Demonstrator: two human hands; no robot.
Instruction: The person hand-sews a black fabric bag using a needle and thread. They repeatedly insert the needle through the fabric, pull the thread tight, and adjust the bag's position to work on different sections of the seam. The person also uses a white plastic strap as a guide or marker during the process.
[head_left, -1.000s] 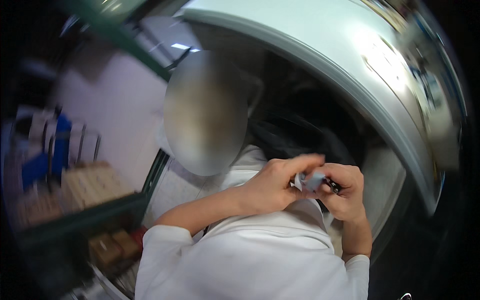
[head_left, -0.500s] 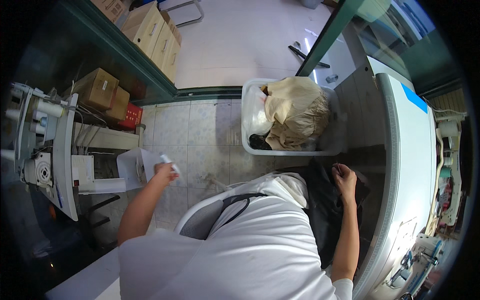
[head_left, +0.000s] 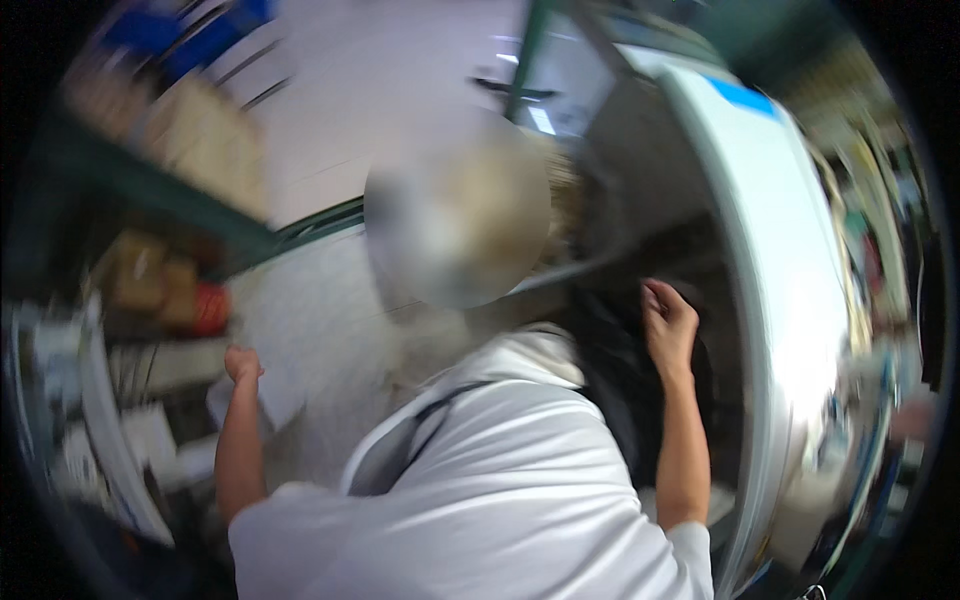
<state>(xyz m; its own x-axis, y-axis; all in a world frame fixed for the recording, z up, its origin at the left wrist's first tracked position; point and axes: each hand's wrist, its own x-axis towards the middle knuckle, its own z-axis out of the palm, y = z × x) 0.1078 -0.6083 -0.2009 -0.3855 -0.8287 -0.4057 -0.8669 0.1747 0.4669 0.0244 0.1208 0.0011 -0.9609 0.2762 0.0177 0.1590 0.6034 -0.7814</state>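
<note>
My left hand (head_left: 243,363) is held out at the left beside the white sewing table, fingers curled closed. Blur hides what is in it, if anything. At the right, my right hand (head_left: 668,315) is raised beside and above a black cloth (head_left: 612,365), its fingertips pinched together. I cannot make out anything between them. The black cloth hangs down by my lap, near the white worktable (head_left: 765,250). Ahead, beige cloth (head_left: 563,190) shows at the edge of a large round blurred patch.
The tub's pale rim (head_left: 560,276) shows under the blurred patch. Cardboard boxes (head_left: 140,275) and a red box (head_left: 210,308) stand at the left by the white sewing table (head_left: 110,420). A green post (head_left: 530,60) rises ahead. The white worktable bounds the right side.
The view has turned and smeared. My left hand has moved outward to the left, and the white thing it held no longer shows. My right hand has lifted slightly, still pinched.
</note>
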